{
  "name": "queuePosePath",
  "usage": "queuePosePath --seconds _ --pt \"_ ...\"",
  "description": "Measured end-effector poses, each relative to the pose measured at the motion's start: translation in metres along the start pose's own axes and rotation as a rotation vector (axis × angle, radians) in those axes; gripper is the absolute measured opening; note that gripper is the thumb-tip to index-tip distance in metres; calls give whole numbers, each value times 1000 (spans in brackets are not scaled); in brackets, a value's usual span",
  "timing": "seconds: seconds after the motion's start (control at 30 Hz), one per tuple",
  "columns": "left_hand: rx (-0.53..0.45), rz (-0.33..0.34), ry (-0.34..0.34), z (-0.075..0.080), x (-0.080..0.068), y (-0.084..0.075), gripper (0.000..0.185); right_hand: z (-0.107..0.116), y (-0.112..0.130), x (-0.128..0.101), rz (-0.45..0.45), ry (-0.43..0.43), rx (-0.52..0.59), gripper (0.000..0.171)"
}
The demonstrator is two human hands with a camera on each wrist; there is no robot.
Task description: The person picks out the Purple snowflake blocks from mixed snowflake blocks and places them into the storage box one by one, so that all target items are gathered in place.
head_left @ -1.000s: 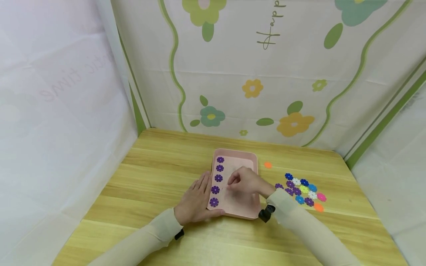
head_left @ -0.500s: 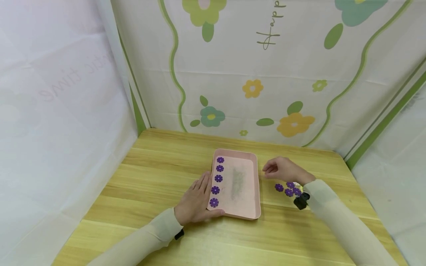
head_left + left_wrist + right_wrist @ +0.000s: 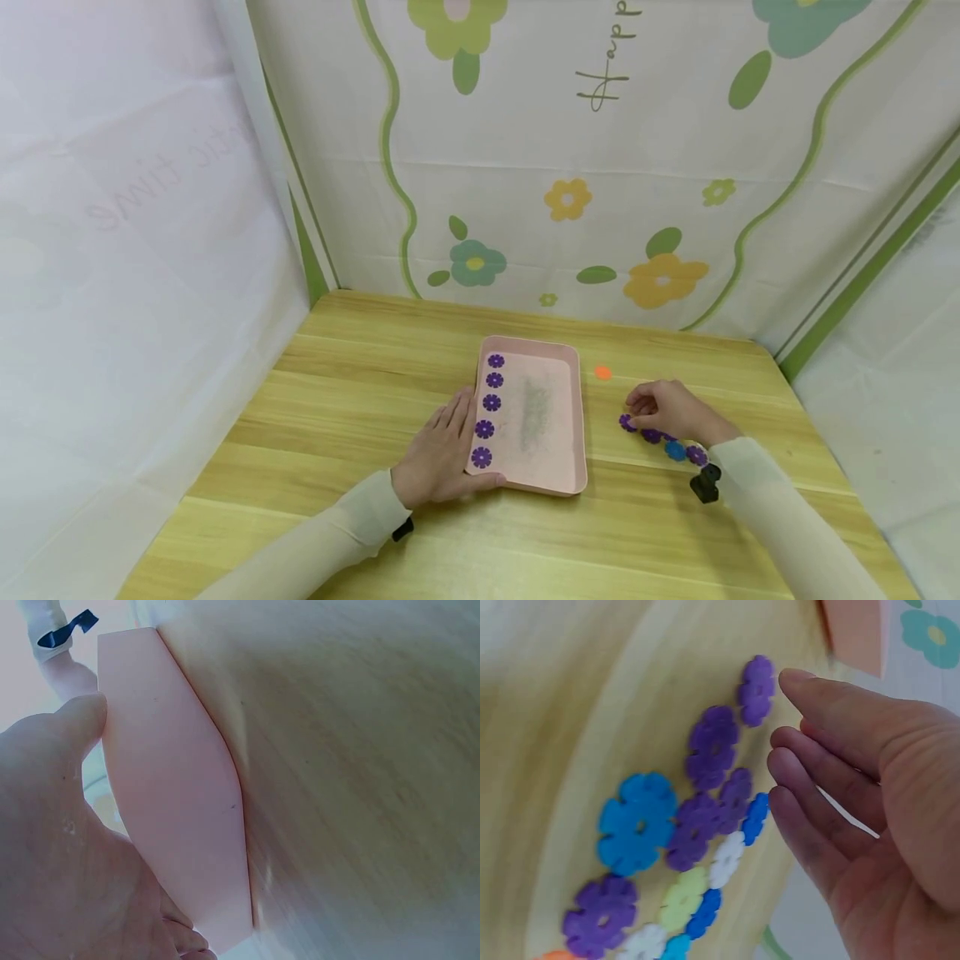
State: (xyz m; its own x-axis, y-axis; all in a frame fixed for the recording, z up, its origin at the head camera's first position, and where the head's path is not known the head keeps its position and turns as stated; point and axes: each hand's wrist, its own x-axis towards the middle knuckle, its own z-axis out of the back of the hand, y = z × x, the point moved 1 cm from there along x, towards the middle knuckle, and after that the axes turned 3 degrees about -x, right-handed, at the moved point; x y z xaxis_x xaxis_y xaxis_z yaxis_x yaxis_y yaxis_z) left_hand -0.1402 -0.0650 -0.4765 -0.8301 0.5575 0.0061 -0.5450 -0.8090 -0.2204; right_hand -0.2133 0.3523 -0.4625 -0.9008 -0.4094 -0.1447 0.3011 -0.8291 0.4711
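Observation:
A pink tray (image 3: 546, 479) lies on the wooden table, with a column of several purple flower pieces (image 3: 491, 402) along its left side. My left hand (image 3: 450, 437) rests flat against the tray's front-left corner, the thumb along its front rim; the left wrist view shows the palm (image 3: 60, 847) against the tray's wall (image 3: 172, 810). My right hand (image 3: 637, 410) hovers over a pile of flower pieces (image 3: 676, 451) to the right of the tray. In the right wrist view its fingers (image 3: 810, 787) are loosely extended and hold nothing, just beside a purple flower (image 3: 757, 690) and a blue one (image 3: 636, 823).
A lone orange piece (image 3: 603, 373) lies between the tray and the pile. Flowered cloth walls (image 3: 570, 200) close the table at the back and on both sides. Bare wood (image 3: 360, 375) stretches to the left of the tray.
My right hand left the inside of the tray, swung right past the orange piece and came down over the pile of flowers. The left hand and the tray stayed put.

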Motion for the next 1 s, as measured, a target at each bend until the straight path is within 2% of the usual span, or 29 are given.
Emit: queuePosePath --seconds 0.27,0.43,0.6,1.0 --pt "-11 -5 -8 -1 -1 1 126 -13 -8 -3 -13 -36 0 25" --pt "-13 -14 -16 -1 -2 2 125 -16 -12 2 -27 -13 24 25" --pt "-1 -25 -29 0 -1 2 124 -13 -14 7 -28 35 52 21" --pt "5 -21 -36 -3 0 2 124 -4 -9 14 -27 25 2 4"
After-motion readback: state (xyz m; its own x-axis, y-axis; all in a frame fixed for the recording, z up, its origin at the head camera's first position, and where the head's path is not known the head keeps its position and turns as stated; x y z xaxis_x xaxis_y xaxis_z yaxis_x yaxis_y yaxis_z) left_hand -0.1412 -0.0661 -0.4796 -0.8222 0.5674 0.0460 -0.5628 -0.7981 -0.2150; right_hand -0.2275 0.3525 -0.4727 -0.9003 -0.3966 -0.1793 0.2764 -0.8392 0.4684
